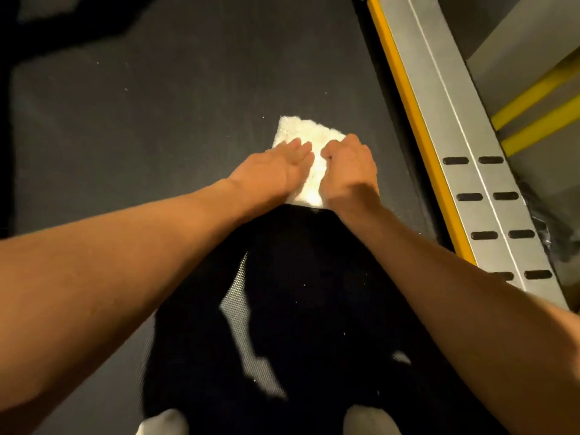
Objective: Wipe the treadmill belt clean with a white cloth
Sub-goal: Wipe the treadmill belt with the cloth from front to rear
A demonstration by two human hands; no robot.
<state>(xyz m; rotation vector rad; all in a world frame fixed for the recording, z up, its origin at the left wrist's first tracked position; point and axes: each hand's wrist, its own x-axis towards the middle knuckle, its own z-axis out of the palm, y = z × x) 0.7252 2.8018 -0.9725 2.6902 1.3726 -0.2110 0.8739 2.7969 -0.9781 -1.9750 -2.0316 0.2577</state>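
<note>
A folded white cloth (301, 136) lies on the dark treadmill belt (157, 120), right of centre. My left hand (276, 167) rests flat on the cloth's left side, fingers straight and together. My right hand (348, 164) presses on the cloth's right side with its fingers curled into the fabric. Both hands cover much of the cloth; only its far corner and a strip between the hands show. Small white specks dot the belt.
A yellow strip (417, 130) and a silver side rail (464, 146) with dark slots run along the belt's right edge. Yellow bars (533, 120) lie beyond the rail. My white-socked feet (163, 422) stand on the belt at the bottom, with dark shadow between them.
</note>
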